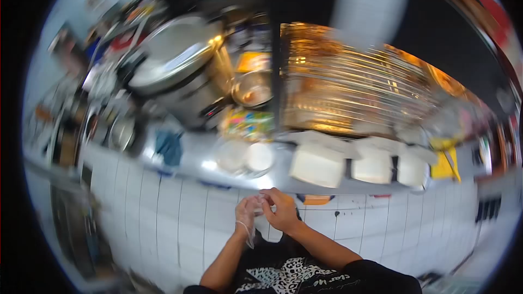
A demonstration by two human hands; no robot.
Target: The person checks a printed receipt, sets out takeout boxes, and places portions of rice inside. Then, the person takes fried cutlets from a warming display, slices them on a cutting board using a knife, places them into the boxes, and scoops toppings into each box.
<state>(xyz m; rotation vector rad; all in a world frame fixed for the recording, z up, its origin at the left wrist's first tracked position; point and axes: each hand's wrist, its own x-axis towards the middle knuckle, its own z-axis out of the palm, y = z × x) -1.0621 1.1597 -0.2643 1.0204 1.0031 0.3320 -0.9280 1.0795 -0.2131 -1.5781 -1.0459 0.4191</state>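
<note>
My left hand [247, 215] wears a thin clear plastic glove that hangs loose at the wrist. Its fingers are curled together, and whether they hold anything is hidden. Bare and closed, my right hand [282, 212] meets the left one at the fingertips, pinching at the finger end of the clear glove. Both hands are close to my body, just in front of the metal counter [212, 171]. On the counter beyond them stand two round white tubs or stacks of lids, the nearer one [260, 157] to the right.
Open white takeaway boxes [317, 166] line the counter's right side, beside a yellow cloth or bag [444, 164]. Behind them is a lit case with metal bars [359, 87]. A large lidded pot [174, 60], a metal bowl [252, 90] and a blue cloth [169, 148] occupy the left.
</note>
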